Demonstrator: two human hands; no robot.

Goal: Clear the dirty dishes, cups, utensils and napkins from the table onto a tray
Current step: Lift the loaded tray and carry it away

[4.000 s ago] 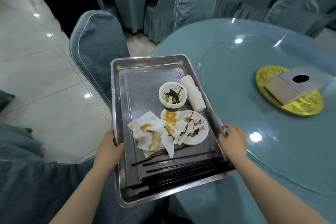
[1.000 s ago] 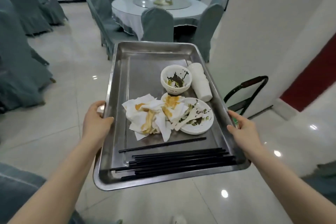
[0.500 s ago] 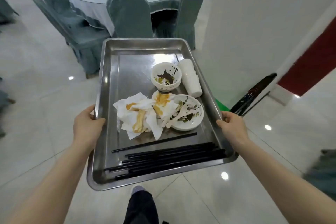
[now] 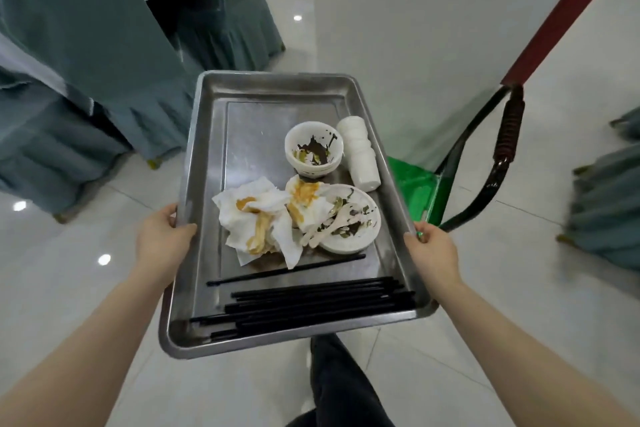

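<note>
From the head view, the loading looks finished and the step in hand is the carry: the steel tray (image 4: 207, 204) is held in the air over a pale tiled floor (image 4: 519, 305), away from any table. The left hand (image 4: 161, 239) grips the left rim with its thumb curled over the edge, and the right hand (image 4: 431, 253) clasps the right rim in the same way.

On the tray, stacked bowls (image 4: 313, 149) smeared with dark residue stand just beside a stack of white cups (image 4: 360, 154) lying on its side against the right wall. Nearer the person, a plate (image 4: 349, 222) carries scraps and a white spoon (image 4: 329, 227), touching crumpled stained napkins (image 4: 259, 218). Black chopsticks (image 4: 311, 302) lie loose along the near end.

The next move probably calls for a level tray, since the toppled cups and chopsticks would roll or slide with any tilt.

Ahead to the right stands a green cart (image 4: 419, 187) with a black handle (image 4: 502, 149), partly hidden under the tray; it is either the set-down spot or an obstacle. A covered chair (image 4: 86, 45) crowds the left, a white wall (image 4: 415, 28) closes the front, and the person's dark trouser leg (image 4: 343, 388) steps below.
</note>
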